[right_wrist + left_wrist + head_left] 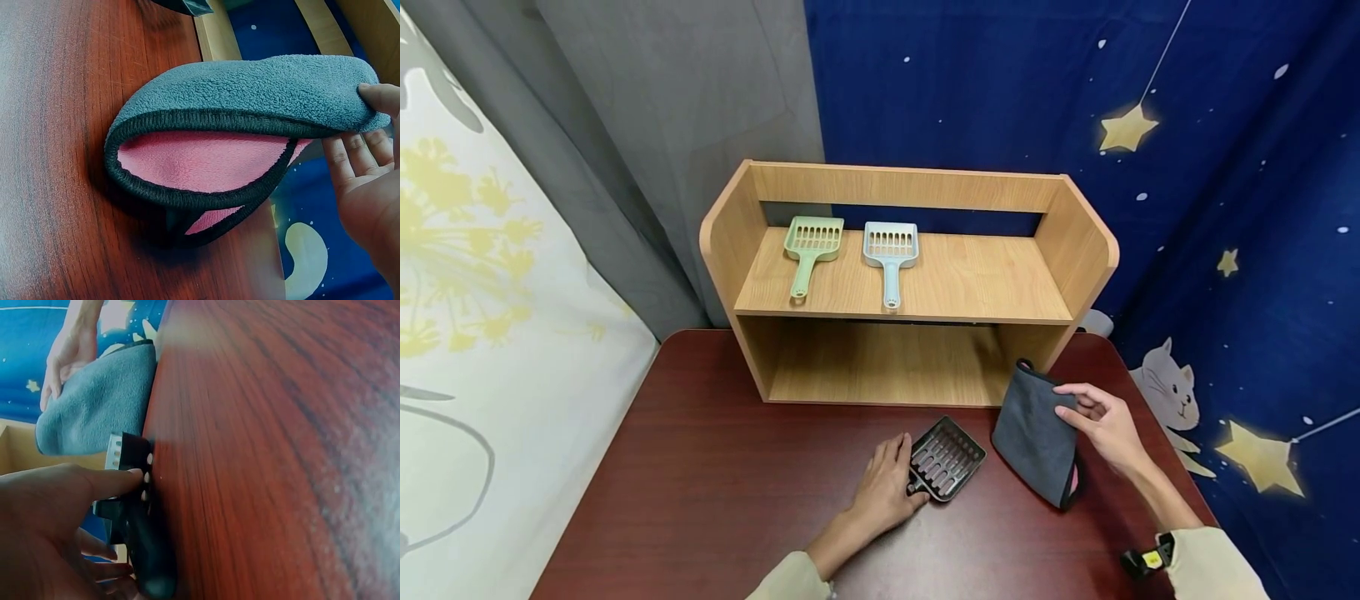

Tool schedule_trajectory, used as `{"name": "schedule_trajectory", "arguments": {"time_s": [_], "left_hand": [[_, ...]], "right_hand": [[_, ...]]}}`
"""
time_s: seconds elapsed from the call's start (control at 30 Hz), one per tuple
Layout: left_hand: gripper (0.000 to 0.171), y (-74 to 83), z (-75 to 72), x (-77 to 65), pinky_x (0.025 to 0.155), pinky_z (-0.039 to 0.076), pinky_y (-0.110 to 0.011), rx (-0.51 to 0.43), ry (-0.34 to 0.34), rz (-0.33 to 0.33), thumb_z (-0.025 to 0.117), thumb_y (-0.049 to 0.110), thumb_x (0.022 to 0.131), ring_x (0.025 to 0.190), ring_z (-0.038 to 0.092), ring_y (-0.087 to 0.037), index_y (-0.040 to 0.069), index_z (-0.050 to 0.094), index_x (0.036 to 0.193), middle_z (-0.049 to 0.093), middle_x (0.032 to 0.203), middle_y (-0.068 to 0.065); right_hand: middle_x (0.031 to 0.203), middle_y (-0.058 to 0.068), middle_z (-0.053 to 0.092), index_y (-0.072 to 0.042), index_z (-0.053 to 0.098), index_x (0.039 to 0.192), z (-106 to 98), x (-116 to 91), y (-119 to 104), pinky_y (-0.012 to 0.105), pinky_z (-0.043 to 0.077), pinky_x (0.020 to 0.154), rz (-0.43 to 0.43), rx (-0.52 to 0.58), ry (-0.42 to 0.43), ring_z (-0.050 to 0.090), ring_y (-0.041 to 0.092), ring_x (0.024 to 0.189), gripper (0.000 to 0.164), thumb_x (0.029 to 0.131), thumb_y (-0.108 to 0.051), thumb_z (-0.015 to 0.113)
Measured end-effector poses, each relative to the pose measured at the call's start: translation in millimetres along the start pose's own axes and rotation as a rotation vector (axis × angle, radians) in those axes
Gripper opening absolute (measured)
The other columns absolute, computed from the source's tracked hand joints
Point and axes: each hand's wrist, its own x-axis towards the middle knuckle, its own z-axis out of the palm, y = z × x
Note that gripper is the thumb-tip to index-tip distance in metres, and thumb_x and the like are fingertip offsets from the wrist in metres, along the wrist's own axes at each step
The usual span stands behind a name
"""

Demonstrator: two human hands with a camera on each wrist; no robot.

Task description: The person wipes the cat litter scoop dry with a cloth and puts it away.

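Cloth (1036,442) first: where is it, and who has it?

Right hand (1105,425) does. Thumb and fingers pinch it near the top, gap narrow, just the fabric between them. Its lower part rests on the table (700,475), near the right front corner of the shelf (985,275).

Which colours?

Grey outside, pink inside, black edging. It's folded, and the right wrist view looks into the fold.

And the left hand (880,487)?

Holding the black scoop (946,460), thumb on one side, fingers on the other. That scoop lies on the table in front of the shelf, left of the cloth. Most of its handle hides under the hand in the head view.

Anything on the shelf?

Upper board: green scoop (806,265) left, blue scoop (891,282) beside it, apart, both handles pointing forward.
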Motion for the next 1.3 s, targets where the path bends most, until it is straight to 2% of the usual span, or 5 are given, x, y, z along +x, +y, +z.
{"name": "schedule_trajectory", "arguments": {"time_s": [0.23,0.47,0.9,1.13,1.3], "left_hand": [[0.073,-12.1,-4.4,-0.3,0.106,0.051,-0.048,0.079,0.083,0.090,0.096,0.025,0.076,0.124,0.057,-0.034,-0.009,0.064,0.133,0.061,0.132,-0.020],[0.028,-24.0,-15.4,3.6,0.083,0.060,-0.039,0.138,0.121,0.168,0.094,0.021,0.078,0.100,0.065,-0.024,0.007,0.078,0.097,0.068,0.105,-0.006],[0.020,-32.0,-25.3,8.4,0.072,0.061,-0.047,0.079,0.046,0.105,0.090,0.028,0.086,0.095,0.076,-0.030,0.016,0.079,0.098,0.078,0.106,-0.010],[0.020,-38.6,-43.5,7.2,0.064,0.059,-0.043,0.059,0.066,0.183,0.089,0.031,0.086,0.086,0.076,-0.023,0.021,0.081,0.100,0.078,0.096,0.002],[0.027,-36.6,-65.0,7.7,0.065,0.060,-0.040,0.027,0.064,0.242,0.089,0.030,0.086,0.087,0.077,-0.023,0.018,0.082,0.109,0.078,0.098,0.002]], "right_hand": [[0.105,-0.010,0.074,0.008,0.069,0.125,-0.2,-0.3,0.1,0.017,0.052,0.075,0.000,0.013,-0.001,0.060,0.007,0.080,0.031,0.095,0.005,0.075],[0.109,-0.013,0.075,0.008,0.068,0.125,-0.5,-0.7,1.0,0.016,0.054,0.078,0.005,0.021,0.005,0.062,0.005,0.083,0.031,0.095,0.005,0.074],[0.107,-0.011,0.075,0.008,0.069,0.124,0.4,-0.8,-1.0,0.017,0.054,0.076,0.008,0.019,0.006,0.062,0.007,0.079,0.031,0.095,0.005,0.075],[0.078,-0.007,0.056,0.007,0.068,0.125,3.1,1.0,-7.4,0.024,0.044,0.060,-0.026,0.027,-0.018,0.046,0.013,0.057,0.030,0.095,0.008,0.073],[0.093,-0.007,0.069,0.007,0.067,0.125,9.4,6.7,-16.0,0.023,0.046,0.062,-0.079,0.062,-0.060,0.052,0.012,0.064,0.029,0.096,0.010,0.070]]}}
